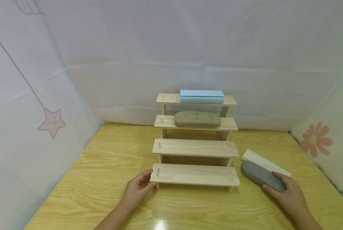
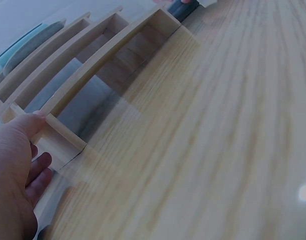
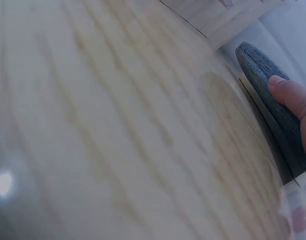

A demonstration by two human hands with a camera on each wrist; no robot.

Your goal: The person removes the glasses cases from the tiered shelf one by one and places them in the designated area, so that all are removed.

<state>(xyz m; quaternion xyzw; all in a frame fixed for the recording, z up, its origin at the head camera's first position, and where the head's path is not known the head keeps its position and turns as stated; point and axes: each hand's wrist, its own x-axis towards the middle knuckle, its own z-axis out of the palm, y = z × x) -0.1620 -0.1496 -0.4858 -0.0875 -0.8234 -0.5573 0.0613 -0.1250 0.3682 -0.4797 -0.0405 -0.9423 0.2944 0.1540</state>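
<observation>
A light wooden table [image 1: 102, 166] with bold grain fills the lower view, and a bright glare sits near its front edge. White fabric sheets [image 1: 171, 48] hang behind its far edge. At its left edge the cloth carries a pink star [image 1: 52, 122]; at its right edge, orange flowers [image 1: 316, 139].

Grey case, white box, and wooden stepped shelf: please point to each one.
grey case [image 1: 259, 175], head view, middle of its top.
white box [image 1: 263, 161], head view, its top face.
wooden stepped shelf [image 1: 193, 174], head view, lowest step.
</observation>
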